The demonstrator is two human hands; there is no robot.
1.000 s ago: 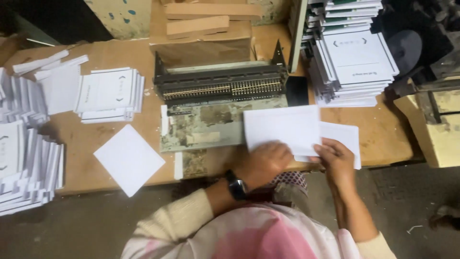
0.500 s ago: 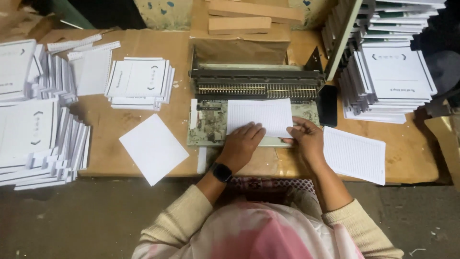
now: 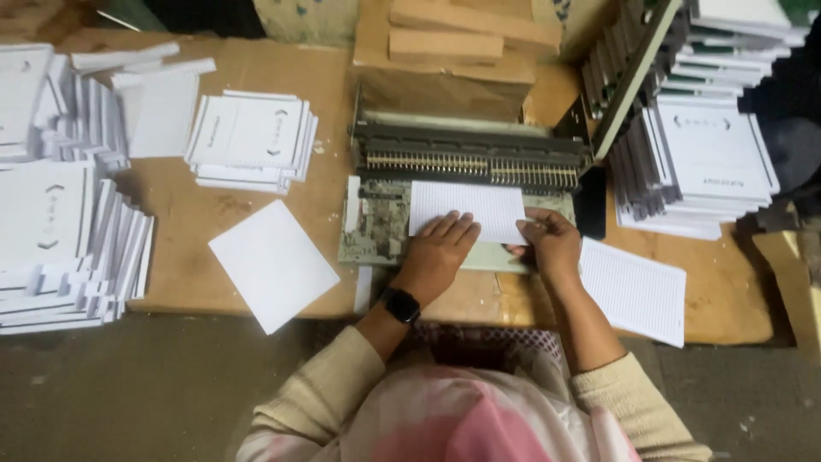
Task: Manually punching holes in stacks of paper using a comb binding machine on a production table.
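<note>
The left hand [image 3: 438, 248] lies flat, fingers spread, pressing the sheaf of white sheets [image 3: 466, 210], while the right hand [image 3: 552, 244] pinches its lower right corner. The sheaf sits on the bed just in front of the punching machine [image 3: 470, 154], its far edge towards the comb. Judged light, limp and slippery, it is best held flat at its near edge and corners.

No packages, labels, signs or screens in view

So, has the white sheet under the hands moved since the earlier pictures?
Yes. The white sheet moved from the table's front edge up to the punching machine, under both hands.
</note>
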